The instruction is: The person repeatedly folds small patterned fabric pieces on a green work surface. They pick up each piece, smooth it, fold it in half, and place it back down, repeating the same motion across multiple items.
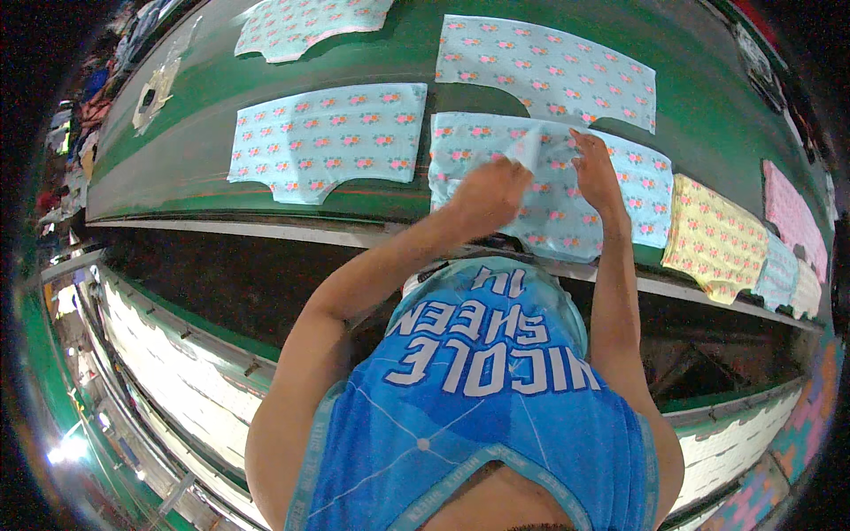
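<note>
A light blue cut fabric piece (496,146) with small pink flowers lies flat on the green table (204,150), right in front of me. My left hand (489,195) pinches a folded-up flap of this piece near its middle. My right hand (595,168) presses flat on the same piece, fingers spread, just right of the lifted flap. Both forearms reach out over the table's near edge.
Similar blue floral pieces lie to the left (328,137), at the far left (305,26) and behind (544,71). To the right sit a yellow floral piece (713,239), a pink one (792,217) and more pale pieces (784,279). A clear plastic scrap (155,93) lies far left.
</note>
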{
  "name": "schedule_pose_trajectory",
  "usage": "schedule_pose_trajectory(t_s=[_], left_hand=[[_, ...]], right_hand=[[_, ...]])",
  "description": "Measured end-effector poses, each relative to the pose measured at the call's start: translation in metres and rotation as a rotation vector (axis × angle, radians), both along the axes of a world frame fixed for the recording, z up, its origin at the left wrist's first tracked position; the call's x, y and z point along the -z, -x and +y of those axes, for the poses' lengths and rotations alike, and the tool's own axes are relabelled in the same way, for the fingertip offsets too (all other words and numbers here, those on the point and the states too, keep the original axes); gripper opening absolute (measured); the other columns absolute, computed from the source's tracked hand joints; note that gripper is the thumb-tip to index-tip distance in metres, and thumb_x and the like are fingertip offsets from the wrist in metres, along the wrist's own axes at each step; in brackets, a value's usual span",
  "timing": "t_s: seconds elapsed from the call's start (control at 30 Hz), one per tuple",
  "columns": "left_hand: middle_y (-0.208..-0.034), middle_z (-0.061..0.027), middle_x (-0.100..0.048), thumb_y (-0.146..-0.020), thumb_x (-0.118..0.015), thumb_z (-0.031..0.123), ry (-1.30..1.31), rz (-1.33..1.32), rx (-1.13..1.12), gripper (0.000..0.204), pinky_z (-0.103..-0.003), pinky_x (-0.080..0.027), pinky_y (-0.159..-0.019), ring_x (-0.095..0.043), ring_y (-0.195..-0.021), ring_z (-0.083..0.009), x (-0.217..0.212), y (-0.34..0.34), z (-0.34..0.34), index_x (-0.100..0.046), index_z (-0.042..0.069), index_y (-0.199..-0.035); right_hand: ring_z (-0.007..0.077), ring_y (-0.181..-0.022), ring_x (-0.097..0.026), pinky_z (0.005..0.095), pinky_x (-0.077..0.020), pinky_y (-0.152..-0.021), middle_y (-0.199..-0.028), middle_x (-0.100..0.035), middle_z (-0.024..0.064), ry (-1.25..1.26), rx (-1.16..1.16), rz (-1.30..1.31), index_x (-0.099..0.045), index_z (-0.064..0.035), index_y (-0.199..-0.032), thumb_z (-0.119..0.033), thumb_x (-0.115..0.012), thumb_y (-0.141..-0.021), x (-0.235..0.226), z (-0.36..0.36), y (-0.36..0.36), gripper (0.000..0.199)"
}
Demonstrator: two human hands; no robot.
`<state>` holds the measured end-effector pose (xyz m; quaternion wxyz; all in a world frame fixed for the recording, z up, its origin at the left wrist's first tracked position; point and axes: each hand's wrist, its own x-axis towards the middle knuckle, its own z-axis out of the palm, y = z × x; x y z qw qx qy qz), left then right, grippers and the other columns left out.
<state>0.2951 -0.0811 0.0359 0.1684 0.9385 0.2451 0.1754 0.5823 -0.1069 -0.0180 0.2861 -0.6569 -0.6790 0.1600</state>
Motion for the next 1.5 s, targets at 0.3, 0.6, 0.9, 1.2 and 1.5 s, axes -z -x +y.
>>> schedule_pose_trajectory(t_s=[0.3, 0.6, 0.9, 1.2, 1.5], left_hand=[[-0.111, -0.0150, -0.067, -0.084, -0.064, -0.003, 0.722, -0.477, 0.669, 0.021, -0.047, -0.054, -0.091, -0.064, -0.108, -0.0359, -0.137, 0.032, -0.064, -0.068, 0.006, -0.103], [-0.116, -0.0160, -0.063, -0.081, -0.063, -0.004, 0.752, -0.833, 0.267, 0.024, -0.036, -0.051, -0.076, -0.064, -0.095, -0.0253, -0.135, 0.171, 0.006, -0.071, 0.004, -0.103], [-0.128, -0.0086, -0.062, -0.106, -0.060, 0.006, 0.487, -1.293, -0.689, 0.022, -0.033, -0.049, -0.096, -0.059, -0.110, -0.0164, -0.089, 0.341, 0.069, -0.060, 0.003, -0.128], [-0.118, -0.0044, -0.062, -0.106, -0.064, 0.005, 0.116, -0.949, -1.024, 0.020, -0.025, -0.046, -0.090, -0.057, -0.101, -0.0092, -0.049, 0.523, 0.112, -0.059, 0.003, -0.126], [-0.113, -0.0037, -0.069, -0.101, -0.073, 0.007, 0.228, -0.840, -0.966, 0.020, -0.022, -0.052, -0.078, -0.064, -0.090, -0.0078, -0.026, 0.586, 0.229, -0.071, 0.004, -0.121]], right_hand=[[0.0390, -0.136, -0.056, 0.0468, -0.0497, -0.112, -0.139, -0.064, 0.0185, 0.038, 0.384, -0.301, -0.078, -0.0130, -0.116, 0.010, -0.063, -0.081, -0.002, -0.064, -0.147, 0.045], [0.0341, -0.133, -0.060, 0.0486, -0.0378, -0.123, -0.145, -0.060, 0.0202, -0.273, 0.526, 0.832, -0.060, 0.0037, -0.143, -0.015, -0.062, -0.102, -0.087, -0.131, -0.160, 0.045], [0.0247, -0.112, -0.067, 0.0450, -0.0479, -0.110, -0.121, -0.070, 0.0126, -0.011, 0.092, 1.092, -0.063, 0.0037, -0.138, -0.018, -0.081, -0.083, -0.091, -0.050, -0.032, 0.062], [0.0372, -0.090, -0.067, 0.0553, -0.0589, -0.080, -0.105, -0.066, 0.0214, -0.394, -0.191, 0.804, -0.068, -0.0061, -0.115, -0.033, -0.080, -0.092, -0.031, -0.006, 0.130, 0.037], [0.0185, -0.114, -0.062, 0.0300, -0.0481, -0.097, -0.125, -0.067, 0.0095, 0.185, 0.169, 1.076, -0.063, 0.0005, -0.140, -0.005, -0.080, -0.083, -0.070, 0.077, 0.240, 0.060]])
